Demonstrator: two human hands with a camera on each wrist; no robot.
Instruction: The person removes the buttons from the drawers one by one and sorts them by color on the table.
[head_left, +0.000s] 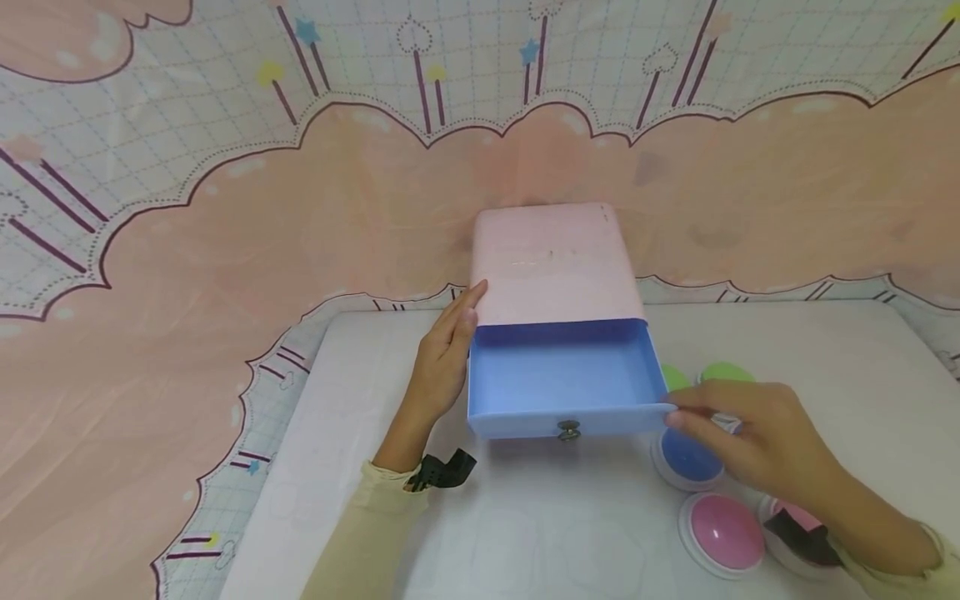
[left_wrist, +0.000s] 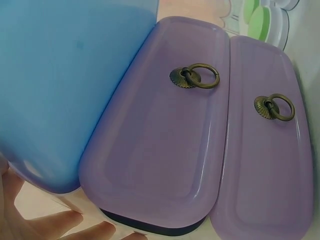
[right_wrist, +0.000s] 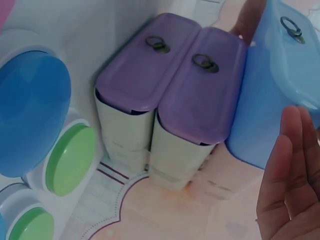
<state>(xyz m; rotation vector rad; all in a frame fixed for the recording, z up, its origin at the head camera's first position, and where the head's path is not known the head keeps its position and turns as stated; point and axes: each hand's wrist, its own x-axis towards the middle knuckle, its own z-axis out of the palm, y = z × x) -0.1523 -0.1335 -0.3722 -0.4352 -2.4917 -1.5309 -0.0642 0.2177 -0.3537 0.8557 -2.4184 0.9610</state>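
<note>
A small drawer cabinet with a pink top (head_left: 558, 267) stands on the white table. Its top drawer (head_left: 562, 367), blue inside and out, is pulled partway out and shows nothing inside. A metal ring pull (head_left: 568, 430) hangs on the drawer's front. Below it, two purple drawer fronts (left_wrist: 157, 125) with brass-coloured rings are closed. My left hand (head_left: 447, 354) rests against the cabinet's left side, its fingers extended and spread. At the right front corner of the blue drawer, my right hand (head_left: 757, 433) pinches the lip between thumb and fingers.
Right of the cabinet, under and around my right forearm, sit several round white containers with coloured tops: a blue one (head_left: 690, 457), a pink one (head_left: 726, 531) and a green one (head_left: 726, 372). A patterned cloth backdrop (head_left: 375, 208) rises behind the table.
</note>
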